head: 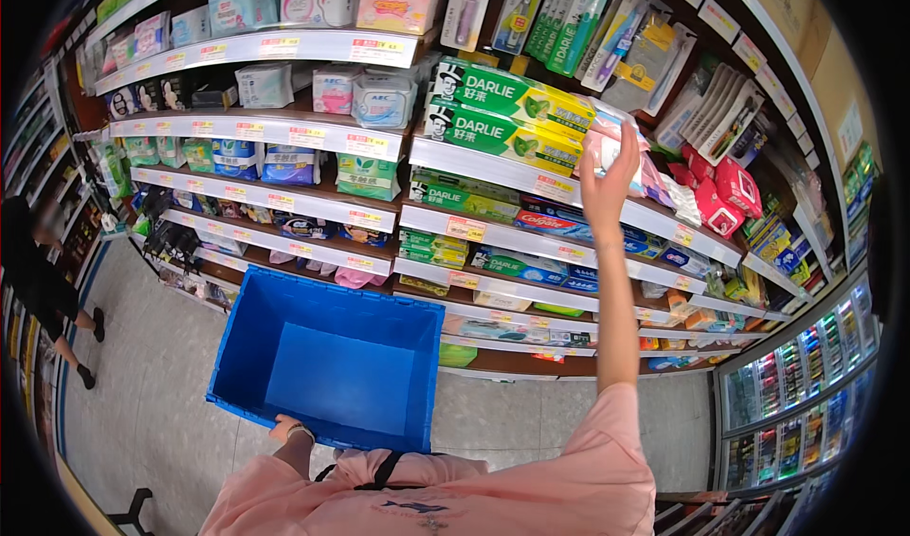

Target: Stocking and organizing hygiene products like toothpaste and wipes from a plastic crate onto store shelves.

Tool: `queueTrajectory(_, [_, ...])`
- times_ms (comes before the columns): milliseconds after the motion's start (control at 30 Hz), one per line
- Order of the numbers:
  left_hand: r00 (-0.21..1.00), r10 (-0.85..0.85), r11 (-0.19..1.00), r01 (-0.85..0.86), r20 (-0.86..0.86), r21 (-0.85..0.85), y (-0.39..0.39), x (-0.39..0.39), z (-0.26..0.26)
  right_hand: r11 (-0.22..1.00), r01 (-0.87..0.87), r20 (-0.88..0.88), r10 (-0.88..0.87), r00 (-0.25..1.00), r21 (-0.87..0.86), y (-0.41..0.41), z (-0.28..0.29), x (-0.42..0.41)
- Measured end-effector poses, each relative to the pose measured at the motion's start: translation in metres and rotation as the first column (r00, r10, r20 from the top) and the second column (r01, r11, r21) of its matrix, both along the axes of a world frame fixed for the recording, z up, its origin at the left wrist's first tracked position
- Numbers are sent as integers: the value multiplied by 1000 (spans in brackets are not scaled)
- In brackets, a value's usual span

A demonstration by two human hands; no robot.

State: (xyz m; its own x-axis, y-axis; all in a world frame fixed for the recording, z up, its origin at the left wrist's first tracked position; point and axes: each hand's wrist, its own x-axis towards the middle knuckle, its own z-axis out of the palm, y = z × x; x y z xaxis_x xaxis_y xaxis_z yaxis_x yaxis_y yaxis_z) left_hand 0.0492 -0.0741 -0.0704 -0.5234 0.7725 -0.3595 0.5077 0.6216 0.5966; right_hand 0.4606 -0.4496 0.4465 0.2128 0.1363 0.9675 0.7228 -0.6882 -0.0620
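My left hand (288,428) grips the near rim of a blue plastic crate (330,422), held in front of my waist. The crate's bare bottom shows. Up at the shelf, my right hand (611,170) is raised with its fingers apart, in front of pink-and-white soft packs (643,173). The hand partly covers these packs, and whether it touches them I cannot tell. Just left of its fingers, two green-and-yellow Darlie toothpaste boxes (508,116) are stacked one on the other.
Toothbrush packs (569,20) hang above. Red packs (721,188) sit farther right on the shelf. Lower shelves hold Colgate boxes (551,220); pads in packs (366,173) fill the left shelves. A person (43,280) stands at far left. Drink coolers (796,387) line the right.
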Motion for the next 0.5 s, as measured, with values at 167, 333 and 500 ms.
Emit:
queueTrajectory(167, [999,9,1000,-8,36,-26,-5,1,6,991,86,-248,-108,963,-98,4,23,56])
queueTrajectory(333, [1000,-13,1000,14,22,-5,-5,-1,6,980,56,-312,-115,943,-192,0,30,66])
queueTrajectory(500, [999,3,1000,-3,34,1,-11,1,21,970,-89,-296,19,955,-225,-2,41,50])
